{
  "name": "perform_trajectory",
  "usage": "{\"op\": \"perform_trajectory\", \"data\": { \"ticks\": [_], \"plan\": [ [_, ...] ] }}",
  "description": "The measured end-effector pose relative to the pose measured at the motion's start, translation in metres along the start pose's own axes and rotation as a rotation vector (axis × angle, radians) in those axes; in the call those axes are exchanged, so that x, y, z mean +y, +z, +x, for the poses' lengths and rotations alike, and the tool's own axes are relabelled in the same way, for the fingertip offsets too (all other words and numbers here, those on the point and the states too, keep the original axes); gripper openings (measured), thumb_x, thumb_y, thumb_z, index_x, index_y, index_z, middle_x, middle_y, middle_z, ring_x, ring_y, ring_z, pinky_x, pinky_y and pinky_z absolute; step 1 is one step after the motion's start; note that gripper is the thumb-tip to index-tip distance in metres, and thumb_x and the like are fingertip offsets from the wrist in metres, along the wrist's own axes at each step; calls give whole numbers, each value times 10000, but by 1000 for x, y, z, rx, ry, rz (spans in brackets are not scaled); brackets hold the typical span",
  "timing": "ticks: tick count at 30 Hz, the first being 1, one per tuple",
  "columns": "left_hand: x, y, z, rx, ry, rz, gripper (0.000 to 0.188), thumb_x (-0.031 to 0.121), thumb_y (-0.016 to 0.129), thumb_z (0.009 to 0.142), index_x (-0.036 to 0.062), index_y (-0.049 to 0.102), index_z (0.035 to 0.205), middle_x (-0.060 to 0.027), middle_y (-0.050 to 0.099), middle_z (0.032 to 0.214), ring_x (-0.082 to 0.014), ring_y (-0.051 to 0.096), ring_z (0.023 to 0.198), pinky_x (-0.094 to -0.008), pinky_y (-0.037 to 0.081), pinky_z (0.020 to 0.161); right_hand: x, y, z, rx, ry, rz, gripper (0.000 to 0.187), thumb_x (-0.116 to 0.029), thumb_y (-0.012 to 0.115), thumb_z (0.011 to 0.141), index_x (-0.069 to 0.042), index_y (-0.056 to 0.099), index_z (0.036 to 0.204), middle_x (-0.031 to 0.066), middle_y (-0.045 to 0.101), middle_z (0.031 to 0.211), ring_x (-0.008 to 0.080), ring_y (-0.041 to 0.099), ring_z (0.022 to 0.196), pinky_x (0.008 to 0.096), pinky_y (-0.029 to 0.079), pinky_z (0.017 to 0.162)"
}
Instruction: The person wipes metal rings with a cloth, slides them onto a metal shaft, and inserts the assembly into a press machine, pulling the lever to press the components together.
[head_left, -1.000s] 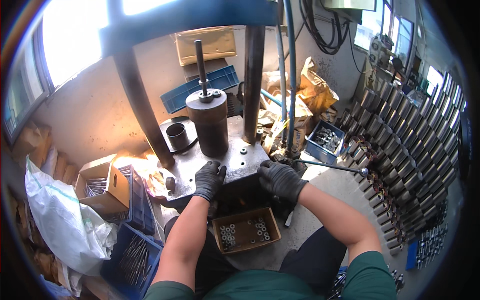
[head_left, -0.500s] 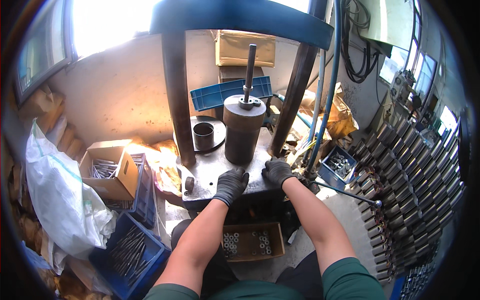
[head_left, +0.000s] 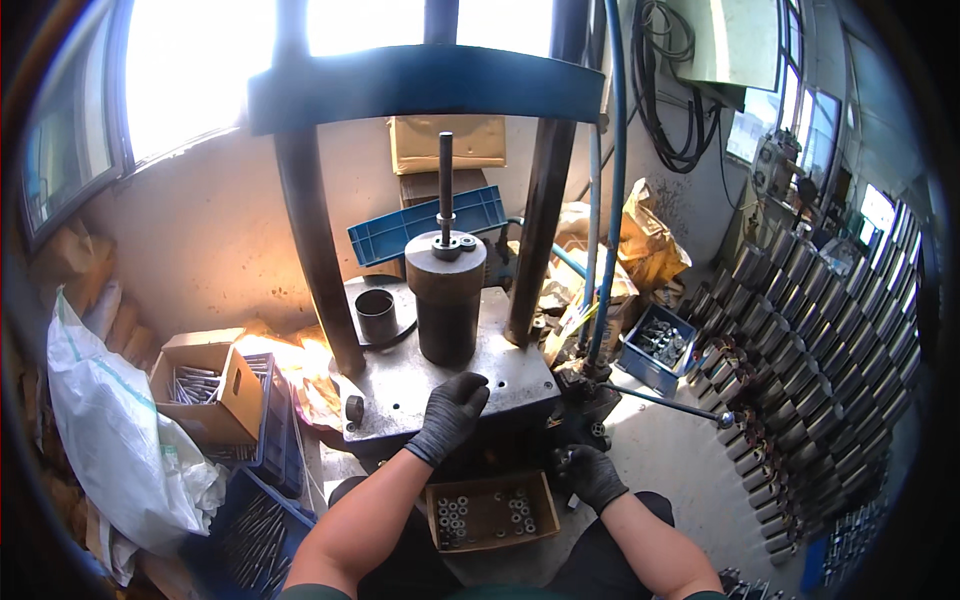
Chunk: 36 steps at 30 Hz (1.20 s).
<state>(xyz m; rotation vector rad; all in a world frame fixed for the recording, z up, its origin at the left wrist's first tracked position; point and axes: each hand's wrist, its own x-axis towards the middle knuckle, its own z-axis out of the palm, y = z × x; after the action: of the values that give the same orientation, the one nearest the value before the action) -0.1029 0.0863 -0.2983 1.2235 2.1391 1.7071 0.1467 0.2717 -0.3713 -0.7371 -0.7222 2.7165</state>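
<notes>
In front of me stands a press with a steel bed plate [head_left: 470,375]. A thick dark cylinder [head_left: 447,300] rests upright on the plate, with a thin rod [head_left: 446,175] rising from its top. A ring [head_left: 467,243] lies on top beside the rod's collar. My left hand [head_left: 452,418], in a dark grey glove, is at the plate's front edge, its fingers curled with nothing visible in them. My right hand [head_left: 590,476], gloved alike, is lower, below the plate's right front corner. Its fingers are curled; what they hold, if anything, is hidden.
A short open cylinder [head_left: 376,316] stands on the plate's left. Below sits a cardboard box [head_left: 490,545] of small rings. A lever [head_left: 665,402] juts right, near stacked metal cylinders [head_left: 800,340]. Blue crates [head_left: 300,510] and a white sack [head_left: 110,430] lie left.
My right hand has left the plate's front right corner and moved down and toward me. My left hand stays near the front edge. The view has shifted, so the press appears lower and farther left.
</notes>
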Motion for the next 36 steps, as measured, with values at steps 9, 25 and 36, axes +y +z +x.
{"op": "perform_trajectory", "data": {
  "ticks": [9,25,36],
  "plan": [
    [77,-56,124,364,78,-548,323,98,649,955,41,576,1264,-75,665,992,-127,639,777,-274,544,642,15,-17,30,118,-564,-897,183,-106,722,873,-37,695,1040,49,703,862,162,663,790,319,548,726],
    [93,-87,243,362,-202,272,346,375,689,896,76,665,1070,-183,728,1029,-372,680,1033,-464,516,897,23,3,6,21,-791,-1501,251,-246,789,834,-63,704,982,102,699,925,237,698,921,373,557,835],
    [94,-86,231,408,-64,358,325,385,543,980,97,591,1123,-216,713,990,-447,663,981,-537,504,844,-83,259,79,-145,-1288,-1392,144,-142,719,888,-46,698,994,154,650,1025,313,687,886,388,559,761]
  ]
}}
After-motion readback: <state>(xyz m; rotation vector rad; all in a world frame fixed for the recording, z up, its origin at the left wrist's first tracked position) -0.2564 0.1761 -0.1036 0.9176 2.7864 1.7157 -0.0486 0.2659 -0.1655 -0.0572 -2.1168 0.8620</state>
